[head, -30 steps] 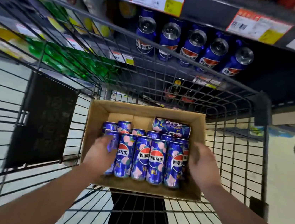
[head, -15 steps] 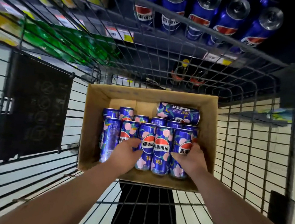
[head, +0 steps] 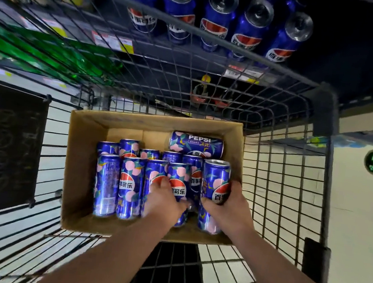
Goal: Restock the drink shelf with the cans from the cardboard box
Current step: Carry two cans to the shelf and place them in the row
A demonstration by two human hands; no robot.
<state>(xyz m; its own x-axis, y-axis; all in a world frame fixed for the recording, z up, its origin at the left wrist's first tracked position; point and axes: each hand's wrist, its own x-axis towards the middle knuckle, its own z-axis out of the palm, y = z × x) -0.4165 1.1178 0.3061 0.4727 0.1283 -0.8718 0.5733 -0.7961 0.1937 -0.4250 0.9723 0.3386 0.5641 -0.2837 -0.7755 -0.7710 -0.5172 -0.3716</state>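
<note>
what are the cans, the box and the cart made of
The cans look like thin metal, probably aluminium, with a glossy printed blue skin; light streaks run down their sides. The box is brown cardboard, matte, with a soft, slightly bent rim. The cart looks like dark metal wire, perhaps coated: a welded grid with a dull sheen.

In the cardboard box (head: 78, 175) the standing cans (head: 128, 188) are pressed tight side by side along the front and left. Behind them the box floor (head: 132, 134) is bare on the left, and a lying can (head: 195, 144) fills the right corner. The cart's wire wall (head: 189, 75) rises between the box and the shelf cans (head: 217, 15); above its top rail the way is open.
</note>
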